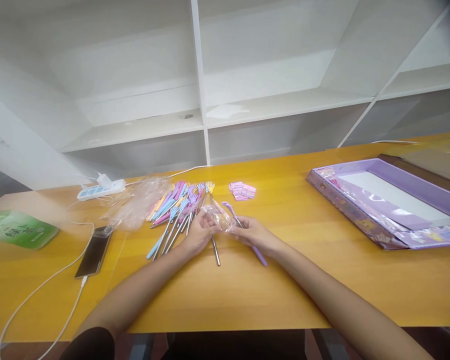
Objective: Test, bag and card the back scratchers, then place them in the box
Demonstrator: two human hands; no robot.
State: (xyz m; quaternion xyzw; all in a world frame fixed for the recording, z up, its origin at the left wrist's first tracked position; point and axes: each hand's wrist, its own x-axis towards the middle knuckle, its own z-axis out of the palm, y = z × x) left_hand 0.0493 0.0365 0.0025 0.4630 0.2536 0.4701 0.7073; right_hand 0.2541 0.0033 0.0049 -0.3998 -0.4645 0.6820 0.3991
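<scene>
Between my hands is a clear plastic bag (220, 217), crinkled and shiny. My left hand (199, 234) pinches its left side, while my right hand (255, 235) grips a purple back scratcher (261, 257) and touches the bag's right edge. The scratcher slants, its curved head beyond my fingers and its handle toward me. Just left of my left hand lies a pile of back scratchers (174, 220) with coloured hand-shaped heads and metal rods. One metal rod (216, 252) sticks out below the bag. Small pink cards (242, 190) lie behind my right hand.
Empty-looking clear bags (135, 202) lie left of the pile, near a white power strip (101, 189). A phone (93, 254) with a white cable and a green pouch (20, 229) are farther left. An open purple box (360, 240) stands right; white shelves (247, 112) rise behind.
</scene>
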